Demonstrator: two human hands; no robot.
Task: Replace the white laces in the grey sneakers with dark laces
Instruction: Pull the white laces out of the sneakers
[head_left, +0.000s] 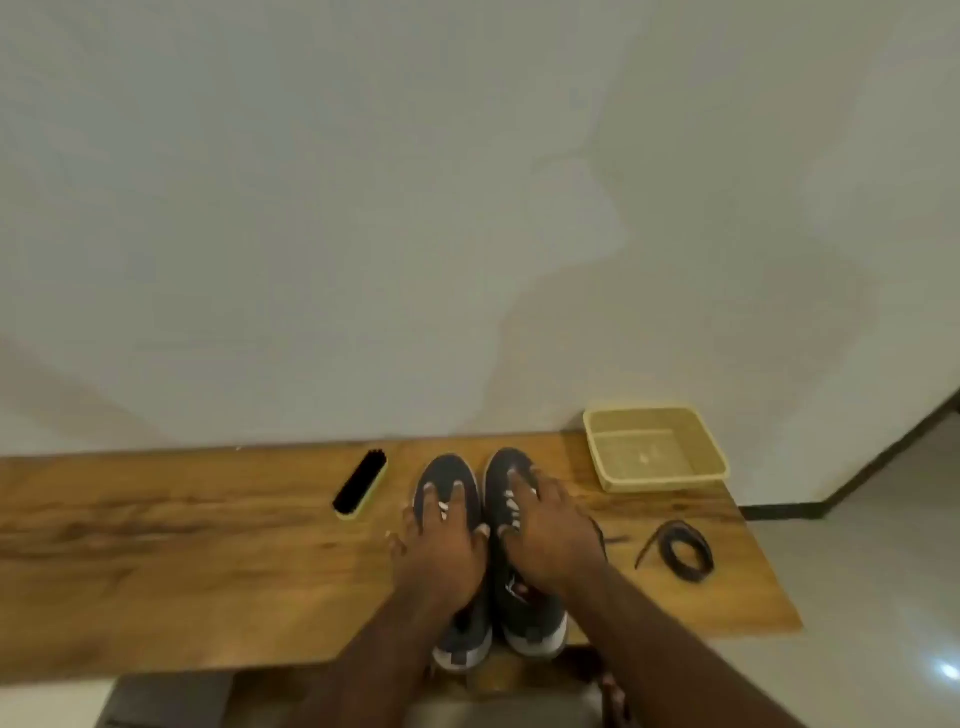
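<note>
A: What do you see?

B: Two grey sneakers side by side on a wooden table (208, 561). Their toes point away from the person, at the wall.

A: Where are the hands?

B: The left hand (441, 545) lies flat on top of the left sneaker (447, 473). Its fingers are straight and spread a bit apart, and the fingertips reach up near the toe. The right hand (550, 530) lies on the right sneaker (506, 462) the same way, fingers long and a little spread. They hold nothing. They just rest on the shoes.

A: Can you see the white laces?

B: Bits of them. Small white pieces (511, 504) peek out between and under the fingers of both hands. The hands cover the rest.

A: And the dark laces?

B: The dark laces (680, 551) lie in a loose coil on the table, off to the right of the right hand's fingers, well apart from them. No finger touches them.

A: Anything else?

B: A shoe brush (361, 483) with black bristles lies left of the left hand's fingers, near but not touching. A tan basket (657, 449) sits past the right fingertips, to the right, by the wall.
</note>
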